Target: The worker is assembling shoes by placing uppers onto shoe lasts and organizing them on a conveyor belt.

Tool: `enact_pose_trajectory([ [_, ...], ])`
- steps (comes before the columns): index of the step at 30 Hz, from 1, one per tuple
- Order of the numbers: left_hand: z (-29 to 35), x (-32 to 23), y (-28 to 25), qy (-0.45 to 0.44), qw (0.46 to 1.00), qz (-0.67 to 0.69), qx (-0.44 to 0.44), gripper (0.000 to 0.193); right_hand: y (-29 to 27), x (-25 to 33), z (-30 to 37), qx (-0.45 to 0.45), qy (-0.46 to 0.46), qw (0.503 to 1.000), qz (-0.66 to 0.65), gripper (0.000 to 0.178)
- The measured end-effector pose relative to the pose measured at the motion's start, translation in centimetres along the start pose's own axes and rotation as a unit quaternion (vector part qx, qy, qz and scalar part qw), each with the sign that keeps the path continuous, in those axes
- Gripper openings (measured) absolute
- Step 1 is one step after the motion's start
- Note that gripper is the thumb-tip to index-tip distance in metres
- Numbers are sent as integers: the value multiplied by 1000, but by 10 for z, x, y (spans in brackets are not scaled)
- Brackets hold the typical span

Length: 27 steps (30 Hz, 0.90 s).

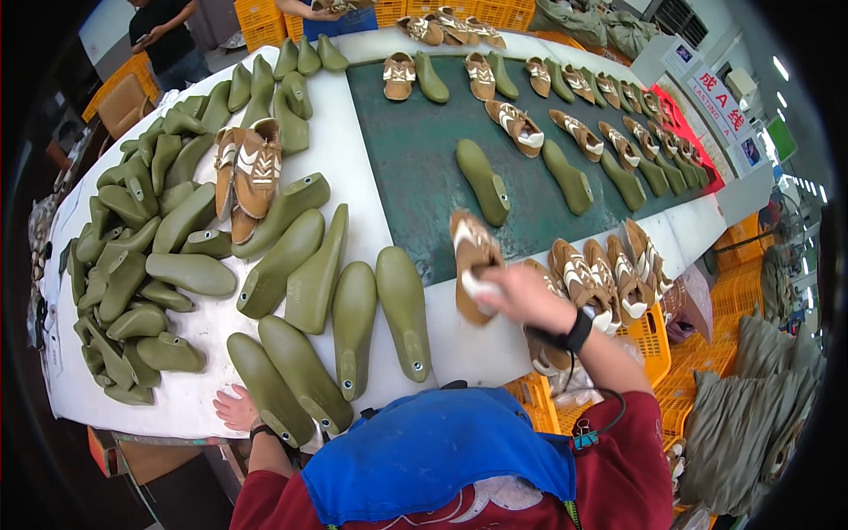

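My right hand (528, 296) grips a brown shoe upper (474, 252) with white stripes by its heel end, over the near edge of the green belt; the shoe is smeared by motion. My left hand (236, 409) lies with fingers spread on the white table's near edge and holds nothing. Beside it are green shoe lasts (274, 387), set in pairs toward the middle. Just right of my right hand, several brown shoe uppers (579, 272) stand in a row. On the belt, a green last (483, 181) lies beyond the held shoe.
A heap of green lasts (132, 265) covers the left of the white table (208, 349), with more brown uppers (251, 172) on it. Paired uppers and lasts line the green belt (402, 146). Yellow crates (654, 346) stand at right. Two people (168, 35) are beyond the table.
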<state>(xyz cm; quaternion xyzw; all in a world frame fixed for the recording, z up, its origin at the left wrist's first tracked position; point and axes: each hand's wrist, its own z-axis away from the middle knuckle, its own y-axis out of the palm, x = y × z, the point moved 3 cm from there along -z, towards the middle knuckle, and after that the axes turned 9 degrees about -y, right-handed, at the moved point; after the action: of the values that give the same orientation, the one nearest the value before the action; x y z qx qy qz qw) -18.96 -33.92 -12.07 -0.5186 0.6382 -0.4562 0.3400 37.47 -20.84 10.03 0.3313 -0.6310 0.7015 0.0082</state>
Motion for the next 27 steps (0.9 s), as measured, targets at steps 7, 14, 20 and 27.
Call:
enact_pose_trajectory([
  [7,3,-5,-7,12,999,15,36,51,-43,-83,-171,-132,65,972,184,25],
  [14,6,-2,-13,42,998,24,28,49,45,-196,-240,30,212,965,150,46],
  [20,3,1,-12,40,998,-4,40,51,70,-177,-226,6,163,985,55,47],
  [27,2,2,-13,37,998,-1,45,51,83,-32,-148,123,-83,982,-118,35],
])
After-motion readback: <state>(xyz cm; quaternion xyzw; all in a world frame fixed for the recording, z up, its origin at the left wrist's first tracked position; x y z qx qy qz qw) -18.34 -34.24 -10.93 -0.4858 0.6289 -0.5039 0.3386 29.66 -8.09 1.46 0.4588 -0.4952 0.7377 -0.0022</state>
